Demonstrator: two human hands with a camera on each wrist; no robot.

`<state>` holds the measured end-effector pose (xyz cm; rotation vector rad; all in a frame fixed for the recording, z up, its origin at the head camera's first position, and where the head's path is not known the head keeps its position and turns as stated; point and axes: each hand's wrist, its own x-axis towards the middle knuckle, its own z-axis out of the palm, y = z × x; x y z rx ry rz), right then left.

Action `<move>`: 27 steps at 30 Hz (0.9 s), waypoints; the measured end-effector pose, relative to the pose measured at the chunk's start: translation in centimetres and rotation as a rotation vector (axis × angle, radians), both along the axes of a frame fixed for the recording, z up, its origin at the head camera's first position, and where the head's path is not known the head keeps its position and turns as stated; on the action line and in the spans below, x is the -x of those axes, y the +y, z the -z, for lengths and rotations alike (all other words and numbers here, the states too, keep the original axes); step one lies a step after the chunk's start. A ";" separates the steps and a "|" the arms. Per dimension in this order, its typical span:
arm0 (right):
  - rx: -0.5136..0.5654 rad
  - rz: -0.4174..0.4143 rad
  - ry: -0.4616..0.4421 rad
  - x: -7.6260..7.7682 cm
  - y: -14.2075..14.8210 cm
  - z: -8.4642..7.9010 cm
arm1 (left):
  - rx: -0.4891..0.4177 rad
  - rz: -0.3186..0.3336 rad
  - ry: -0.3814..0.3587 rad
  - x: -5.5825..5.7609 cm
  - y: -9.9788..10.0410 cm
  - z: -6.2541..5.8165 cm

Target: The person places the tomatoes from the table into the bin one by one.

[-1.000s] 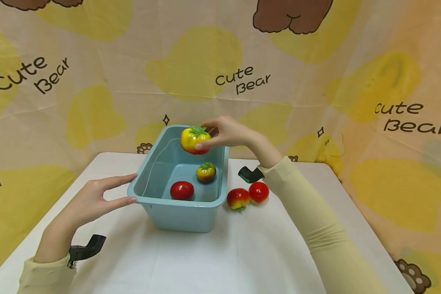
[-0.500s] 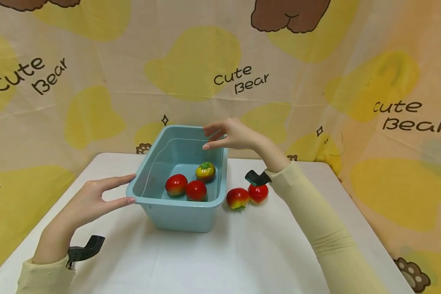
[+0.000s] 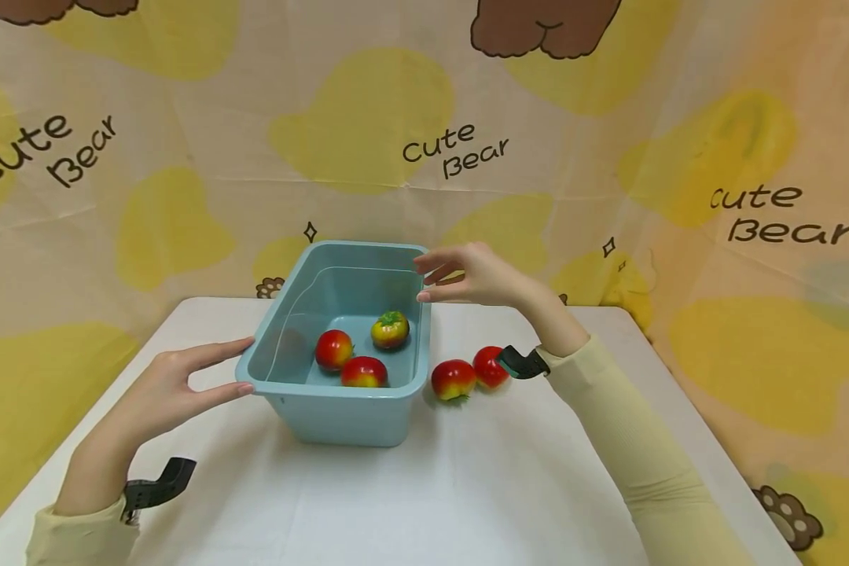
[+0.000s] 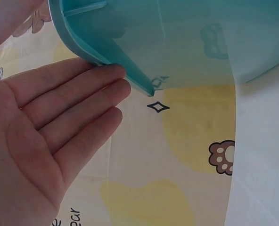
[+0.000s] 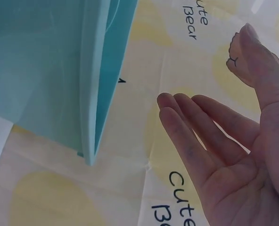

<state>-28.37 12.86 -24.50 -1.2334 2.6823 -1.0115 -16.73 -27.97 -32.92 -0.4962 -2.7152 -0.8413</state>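
Observation:
A light blue plastic bin stands on the white table. My left hand touches its near left corner with straight fingers and thumb; the left wrist view has the long fingers stretched out flat against the rim. Inside lie a yellow-green tomato with a green leafy top, and two red-and-yellow tomatoes, one at left and one nearer the front wall. My right hand hovers by the bin's far right edge, holding nothing, its fingers loosely bent in the right wrist view.
Right of the bin, two more tomatoes rest on the table: a red one with a yellow base and a red one partly behind the wrist strap. A patterned cloth hangs behind the table.
My right hand let go of a yellow-and-red tomato, which dropped into the bin. The tomatoes there rolled and shifted. The right hand then moved right, over the edge; the left stayed at the rim.

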 end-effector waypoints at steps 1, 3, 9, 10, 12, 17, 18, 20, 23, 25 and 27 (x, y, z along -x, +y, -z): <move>0.006 0.004 -0.010 -0.1 0.2 0.1 | 0.000 -0.001 0.000 0.0 0.0 0.0; 0.014 0.017 -0.028 -0.2 0.7 0.4 | -0.001 -0.001 0.002 0.0 0.0 0.0; 0.034 0.059 -0.056 -0.6 2.1 1.4 | -0.009 0.009 0.003 0.0 0.0 0.1; 0.038 0.064 -0.060 -0.6 2.3 1.6 | -0.010 0.009 0.001 0.0 0.0 0.1; 0.042 0.071 -0.065 -0.8 2.8 1.9 | -0.010 0.006 0.000 0.0 0.0 0.1; 0.053 0.075 -0.067 -1.1 3.7 2.6 | -0.006 -0.004 -0.001 -0.2 -0.1 0.2; 0.055 0.078 -0.067 -1.1 3.9 2.8 | -0.009 -0.003 0.000 -0.2 -0.1 0.2; 0.053 0.090 -0.071 -1.1 4.3 3.1 | -0.014 -0.001 0.004 -0.2 -0.1 0.2; 0.049 0.115 -0.094 -1.2 5.0 3.7 | -0.017 0.002 0.008 -0.2 0.0 0.1; 0.045 0.128 -0.103 -1.2 5.5 4.2 | -0.015 0.001 0.010 -0.2 0.1 0.1; 0.042 0.138 -0.107 -1.1 6.0 4.7 | -0.011 -0.001 0.011 -0.1 0.1 0.1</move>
